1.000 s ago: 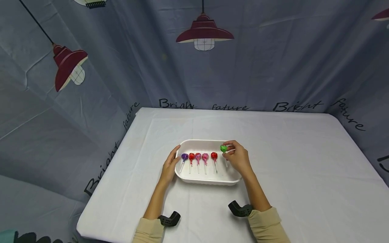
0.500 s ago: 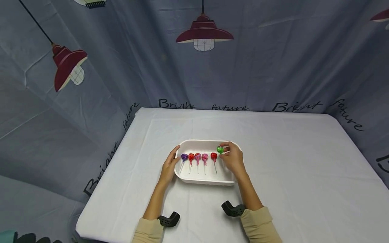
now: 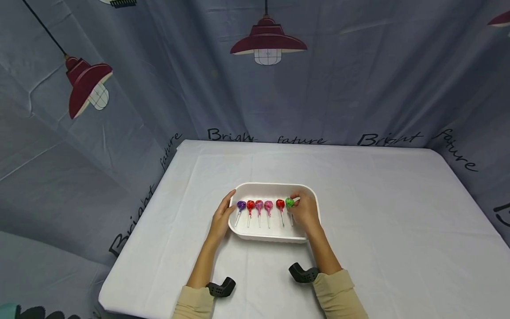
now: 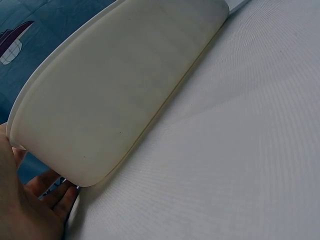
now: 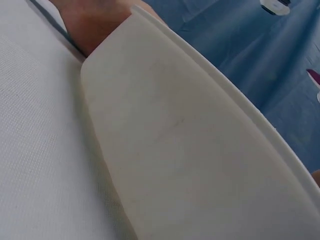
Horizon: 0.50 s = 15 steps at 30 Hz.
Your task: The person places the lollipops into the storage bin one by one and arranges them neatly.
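A white tray (image 3: 271, 233) lies on the table with a row of upright-laid lollipops in it. From the left come a purple lollipop (image 3: 241, 205), a red lollipop (image 3: 250, 205), two pink lollipops (image 3: 268, 205) and another red lollipop (image 3: 280, 204). At the row's right end my right hand (image 3: 304, 211) pinches a green lollipop (image 3: 289, 202) by its wrapped head, its stick pointing toward me. My left hand (image 3: 219, 220) grips the tray's left end; in the left wrist view its fingers (image 4: 62, 197) bend against the outer corner.
A white cloth covers the table (image 3: 378, 221). Behind it hangs a grey-blue curtain (image 3: 342, 88) printed with lamps and lettering. Each wrist wears a black device, one left (image 3: 221, 287) and one right (image 3: 303, 273). The tray's near wall fills much of both wrist views.
My right hand has moved left with the green lollipop, then lowered it toward the tray floor beside the red one. The left hand keeps its grip on the tray.
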{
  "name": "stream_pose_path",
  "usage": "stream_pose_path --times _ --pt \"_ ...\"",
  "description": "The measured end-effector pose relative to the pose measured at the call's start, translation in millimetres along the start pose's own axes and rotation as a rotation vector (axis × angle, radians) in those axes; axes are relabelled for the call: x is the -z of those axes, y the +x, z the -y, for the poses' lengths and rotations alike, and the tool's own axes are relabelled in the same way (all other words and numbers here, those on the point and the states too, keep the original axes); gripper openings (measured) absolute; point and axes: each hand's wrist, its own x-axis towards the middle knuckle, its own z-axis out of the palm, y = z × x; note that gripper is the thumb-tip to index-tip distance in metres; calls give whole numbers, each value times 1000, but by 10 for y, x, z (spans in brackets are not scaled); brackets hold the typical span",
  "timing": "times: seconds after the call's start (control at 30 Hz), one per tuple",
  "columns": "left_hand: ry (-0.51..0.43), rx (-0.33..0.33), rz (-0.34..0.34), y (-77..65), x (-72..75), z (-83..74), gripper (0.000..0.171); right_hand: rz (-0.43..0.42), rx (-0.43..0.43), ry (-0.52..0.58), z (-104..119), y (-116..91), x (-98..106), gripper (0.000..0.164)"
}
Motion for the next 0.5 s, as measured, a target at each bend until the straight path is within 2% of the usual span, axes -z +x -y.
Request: stream_pose_path --times 0.5 --pt "15 13 -5 -15 -8 -3 45 88 -20 7 -48 27 18 35"
